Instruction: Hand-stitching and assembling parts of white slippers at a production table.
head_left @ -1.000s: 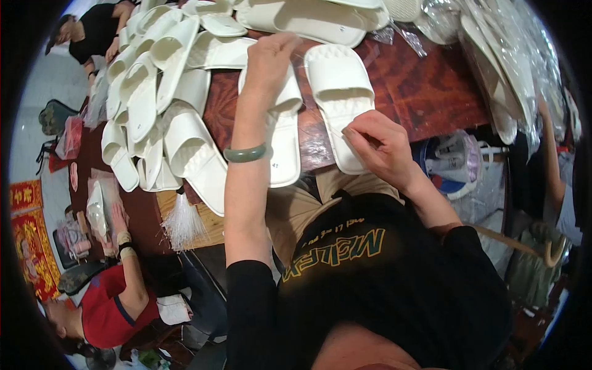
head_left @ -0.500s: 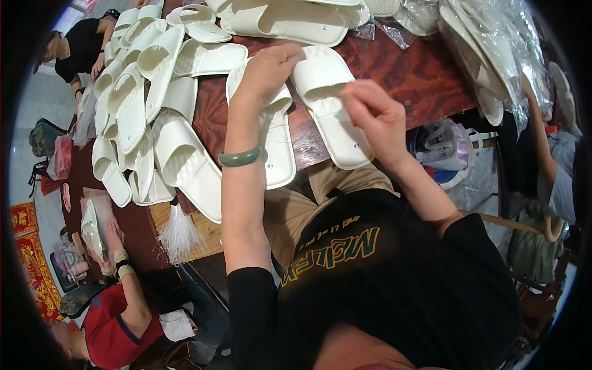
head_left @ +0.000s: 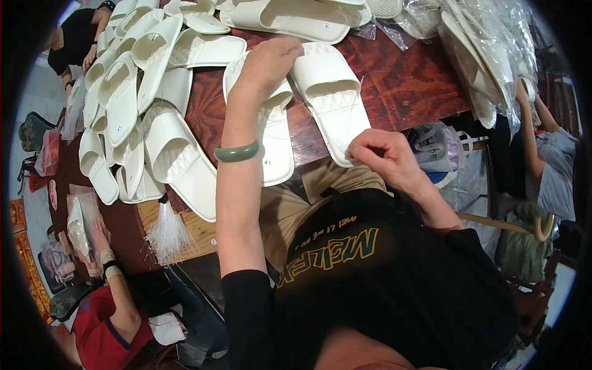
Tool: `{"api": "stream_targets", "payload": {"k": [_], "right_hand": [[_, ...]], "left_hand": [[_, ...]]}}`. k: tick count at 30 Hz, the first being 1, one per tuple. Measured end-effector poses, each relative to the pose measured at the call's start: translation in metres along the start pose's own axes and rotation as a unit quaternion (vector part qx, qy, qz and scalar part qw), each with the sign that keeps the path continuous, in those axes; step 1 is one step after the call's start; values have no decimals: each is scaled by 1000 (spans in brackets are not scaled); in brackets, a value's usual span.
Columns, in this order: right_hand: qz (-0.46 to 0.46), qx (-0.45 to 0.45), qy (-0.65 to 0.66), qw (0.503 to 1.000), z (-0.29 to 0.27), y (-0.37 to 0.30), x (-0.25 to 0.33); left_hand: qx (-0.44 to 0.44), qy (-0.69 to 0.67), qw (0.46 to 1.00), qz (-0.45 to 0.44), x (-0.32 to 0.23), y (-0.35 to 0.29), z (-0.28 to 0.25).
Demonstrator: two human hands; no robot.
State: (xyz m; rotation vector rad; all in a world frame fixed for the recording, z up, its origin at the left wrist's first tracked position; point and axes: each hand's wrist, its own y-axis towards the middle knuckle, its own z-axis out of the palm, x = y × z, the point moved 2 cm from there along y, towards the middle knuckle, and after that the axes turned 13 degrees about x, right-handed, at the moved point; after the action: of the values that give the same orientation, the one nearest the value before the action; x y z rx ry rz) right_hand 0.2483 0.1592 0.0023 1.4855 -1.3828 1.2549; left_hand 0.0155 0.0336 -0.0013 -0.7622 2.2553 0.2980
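Two white slippers lie side by side on the reddish-brown wooden table, heels toward me. My left hand [head_left: 269,66] rests across the toe of the left slipper [head_left: 275,145], its bent fingers gripping the toe edge of the right slipper [head_left: 336,105]. A green bangle [head_left: 237,152] circles my left wrist. At the heel of the right slipper is my right hand [head_left: 390,159], thumb and fingers pressed together. Whatever they pinch is too small to make out. A thin, pale strand shows faintly over the right slipper's insole.
Many white slippers [head_left: 117,105] are heaped at the left. Plastic-wrapped slippers [head_left: 475,68] lie at the far right. A tuft of fine white strands [head_left: 169,234] hangs at the table edge. Co-workers sit at the left, one in a red shirt [head_left: 108,327]; another person's arms [head_left: 531,132] show at the right.
My right hand has moved from the right slipper's strap down to its heel, toward me. My left hand stays at the toes. The whole view has shifted slightly.
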Motion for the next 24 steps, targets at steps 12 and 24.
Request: {"api": "stream_targets", "payload": {"k": [12,24], "right_hand": [[-93,24,-159,982,23,4,11],[14,118,-38,992,31,-1,7]], "left_hand": [[-9,6,1000,7,1,-1,1],[-14,-12,1000,14,7,1,3]]}}
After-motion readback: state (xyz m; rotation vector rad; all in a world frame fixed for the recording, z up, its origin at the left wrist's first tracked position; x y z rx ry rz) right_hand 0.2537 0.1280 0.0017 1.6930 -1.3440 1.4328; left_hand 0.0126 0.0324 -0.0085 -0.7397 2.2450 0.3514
